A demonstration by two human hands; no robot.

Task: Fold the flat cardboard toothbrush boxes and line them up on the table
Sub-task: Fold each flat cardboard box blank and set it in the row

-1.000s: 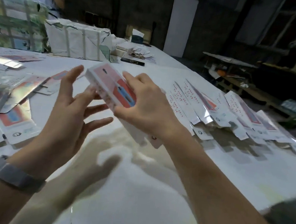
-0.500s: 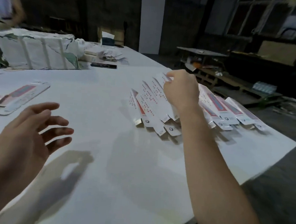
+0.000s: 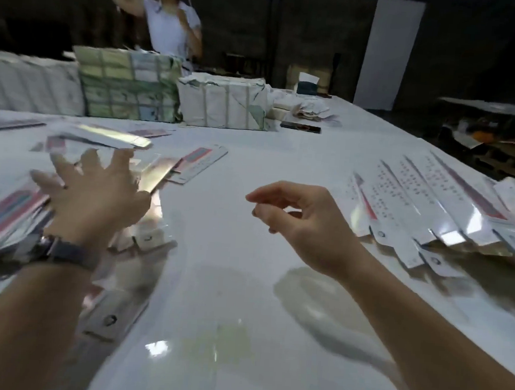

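Note:
My left hand [image 3: 97, 196] hovers with fingers spread over a loose pile of flat toothbrush boxes [image 3: 8, 214] at the left of the white table [image 3: 228, 284]; whether it touches them I cannot tell. My right hand [image 3: 303, 225] hangs above the table's middle, fingers loosely curled, holding nothing. To its right lies a row of folded toothbrush boxes [image 3: 426, 206], white with red print, overlapping side by side. More flat boxes [image 3: 197, 163] lie beyond my left hand.
Strapped paper-wrapped bundles [image 3: 223, 101] stand along the far side of the table, with a black phone [image 3: 300, 127] and loose papers beside them. A person [image 3: 170, 27] stands behind the bundles. The table's right edge drops off past the folded row.
My right hand has left the folded row and come back to the middle, empty. My left hand has reached out over the flat pile. My view has swung left.

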